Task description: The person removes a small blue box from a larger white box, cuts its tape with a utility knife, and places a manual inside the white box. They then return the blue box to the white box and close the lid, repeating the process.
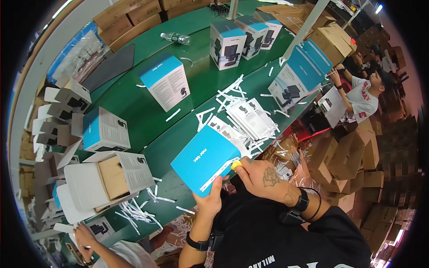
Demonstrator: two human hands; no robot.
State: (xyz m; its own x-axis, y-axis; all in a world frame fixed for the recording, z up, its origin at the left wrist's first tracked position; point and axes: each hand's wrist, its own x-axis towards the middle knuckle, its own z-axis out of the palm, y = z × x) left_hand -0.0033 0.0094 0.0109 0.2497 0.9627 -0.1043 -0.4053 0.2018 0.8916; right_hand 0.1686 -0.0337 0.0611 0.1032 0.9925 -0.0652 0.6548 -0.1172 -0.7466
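Observation:
A product box with a blue face [203, 154] is tilted above the near edge of the green table. My left hand [210, 203] grips its lower corner, thumb on the blue face. Along the box's near edge runs a narrow white strip [219, 175] with dark marks. My right hand [259, 177] is closed on a small yellow object [236, 165], which touches the box edge at the strip's right end. Most of the yellow object is hidden by my fingers, so its kind cannot be told. Just beyond the box lies a pile of white printed booklets [252, 118] among loose paper strips.
Upright blue-and-white boxes [165, 82] stand across the table [201, 62]. An open box [109, 178] is at left, near a co-worker's hand [85, 236]. Another person [364, 96] stands at right beside cartons [348, 152]. A plastic bottle [175, 38] lies at the back.

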